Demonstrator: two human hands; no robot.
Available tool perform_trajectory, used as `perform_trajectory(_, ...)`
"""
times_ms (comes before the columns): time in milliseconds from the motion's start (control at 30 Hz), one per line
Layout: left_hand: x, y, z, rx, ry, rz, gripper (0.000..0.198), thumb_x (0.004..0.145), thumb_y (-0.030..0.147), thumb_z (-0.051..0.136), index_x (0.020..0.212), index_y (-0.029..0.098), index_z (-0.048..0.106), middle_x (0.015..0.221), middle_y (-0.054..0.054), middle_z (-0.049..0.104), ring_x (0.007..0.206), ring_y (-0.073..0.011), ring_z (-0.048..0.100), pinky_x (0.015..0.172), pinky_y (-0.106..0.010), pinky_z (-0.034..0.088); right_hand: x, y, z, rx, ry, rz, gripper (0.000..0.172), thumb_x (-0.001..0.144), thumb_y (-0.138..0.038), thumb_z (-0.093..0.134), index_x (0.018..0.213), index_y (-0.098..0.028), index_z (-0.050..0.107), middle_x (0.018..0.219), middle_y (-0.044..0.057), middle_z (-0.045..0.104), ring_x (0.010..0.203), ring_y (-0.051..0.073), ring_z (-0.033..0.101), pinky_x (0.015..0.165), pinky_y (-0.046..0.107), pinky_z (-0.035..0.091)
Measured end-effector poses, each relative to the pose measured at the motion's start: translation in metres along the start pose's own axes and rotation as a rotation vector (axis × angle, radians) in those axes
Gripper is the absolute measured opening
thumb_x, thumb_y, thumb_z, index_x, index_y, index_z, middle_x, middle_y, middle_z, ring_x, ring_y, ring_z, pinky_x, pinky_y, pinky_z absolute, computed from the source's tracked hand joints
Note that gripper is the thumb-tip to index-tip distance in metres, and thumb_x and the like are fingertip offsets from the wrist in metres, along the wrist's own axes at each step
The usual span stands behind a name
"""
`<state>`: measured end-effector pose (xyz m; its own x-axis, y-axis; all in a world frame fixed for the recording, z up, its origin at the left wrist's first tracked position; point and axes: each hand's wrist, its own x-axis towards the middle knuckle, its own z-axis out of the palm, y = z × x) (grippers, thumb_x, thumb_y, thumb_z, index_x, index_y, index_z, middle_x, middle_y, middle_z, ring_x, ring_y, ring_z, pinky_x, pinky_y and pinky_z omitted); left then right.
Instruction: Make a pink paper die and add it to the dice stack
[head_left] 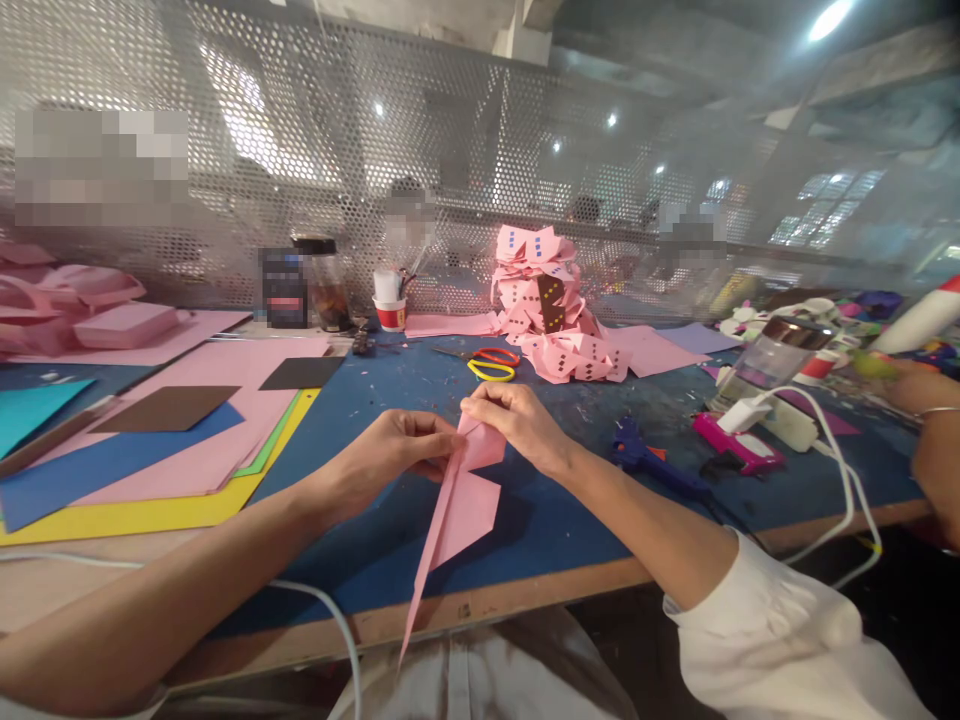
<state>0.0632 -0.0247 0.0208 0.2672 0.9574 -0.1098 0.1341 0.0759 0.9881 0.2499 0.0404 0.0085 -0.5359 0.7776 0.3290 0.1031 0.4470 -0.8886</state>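
Paper (469, 510), pink and folded into a long narrow strip with angled flaps, is held up between both hands over the near part of a blue table (577, 530). Its thin lower tip slants down across the table's wooden front edge in the view. The left hand (397, 450) has its thumb and fingers drawn together on the strip near its upper end. The right hand (517, 420) is closed in a narrow pinch on the top corner, just beside the left fingertips.

Just beyond the hands lie scissors (491, 379) with one red and one yellow handle. Behind them rises a pile (529, 300) of folded pink pieces marked with small squares, with a brown piece (551, 305) among them. A pink sheet (660, 352) and a purple sheet (697, 338) extend to the right of it.

Right of the right arm are a blue glue gun (652, 460), a white plug (746, 410) touching a magenta block (750, 452), and a clear jar (776, 362) with a shiny lid. At the right edge another person's hand (915, 390) is partly in view; I cannot tell what it holds.

On the left, brown (169, 408), blue (127, 465), black (300, 373) and yellow sheets (217, 503) overlap around pink ones. Farther back stand a dark-lidded jar (326, 285) and a red and white cup (390, 314), before a perforated metal screen (450, 150).
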Motion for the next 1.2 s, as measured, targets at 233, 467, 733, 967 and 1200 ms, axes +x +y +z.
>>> perform_trajectory(233, 0.002, -0.005, 0.000, 0.049, 0.040, 0.055, 0.026, 0.077, 0.042, 0.074, 0.067, 0.018, 0.071, 0.069, -0.002, 0.069, 0.066, -0.0151, 0.061, 0.068, -0.025, 0.051, 0.000, 0.000, 0.001, -0.035, 0.027, -0.012, 0.036, 0.088, -0.050, 0.060, 0.070, -0.019, 0.058, 0.065, -0.004, 0.047, 0.062, 0.011, 0.040, 0.059, 0.025, 0.032)
perform_trajectory(467, 0.002, -0.009, -0.001, 0.036, 0.017, 0.074, 0.024, 0.081, 0.037, 0.071, 0.065, 0.018, 0.070, 0.067, -0.001, 0.069, 0.065, -0.0139, 0.061, 0.066, -0.023, 0.050, -0.001, 0.001, 0.001, -0.123, -0.053, -0.033, 0.038, 0.089, -0.051, 0.059, 0.071, -0.018, 0.061, 0.065, -0.004, 0.046, 0.063, 0.011, 0.039, 0.060, 0.025, 0.031)
perform_trajectory(733, 0.004, -0.014, -0.003, -0.021, -0.023, 0.021, 0.016, 0.076, 0.035, 0.078, 0.078, 0.019, 0.075, 0.073, 0.000, 0.072, 0.069, -0.0145, 0.064, 0.070, -0.025, 0.053, -0.001, -0.001, -0.001, -0.115, 0.015, -0.046, 0.037, 0.090, -0.049, 0.060, 0.069, -0.018, 0.060, 0.065, -0.004, 0.047, 0.062, 0.011, 0.038, 0.062, 0.025, 0.033)
perform_trajectory(967, 0.004, -0.016, -0.002, -0.014, -0.015, 0.041, 0.016, 0.075, 0.033, 0.078, 0.074, 0.018, 0.073, 0.070, 0.000, 0.072, 0.066, -0.0137, 0.063, 0.067, -0.023, 0.052, 0.000, 0.001, 0.001, -0.066, -0.009, -0.038, 0.043, 0.093, -0.051, 0.056, 0.066, -0.019, 0.054, 0.063, -0.004, 0.038, 0.061, 0.011, 0.036, 0.058, 0.025, 0.028)
perform_trajectory(1200, 0.004, -0.014, -0.003, -0.034, -0.032, 0.024, 0.019, 0.078, 0.035, 0.077, 0.072, 0.018, 0.072, 0.067, 0.001, 0.070, 0.064, -0.0117, 0.061, 0.065, -0.021, 0.051, 0.000, 0.002, 0.001, -0.113, 0.046, -0.078, 0.043, 0.095, -0.050, 0.053, 0.066, -0.018, 0.052, 0.064, -0.004, 0.036, 0.062, 0.011, 0.035, 0.058, 0.026, 0.028)
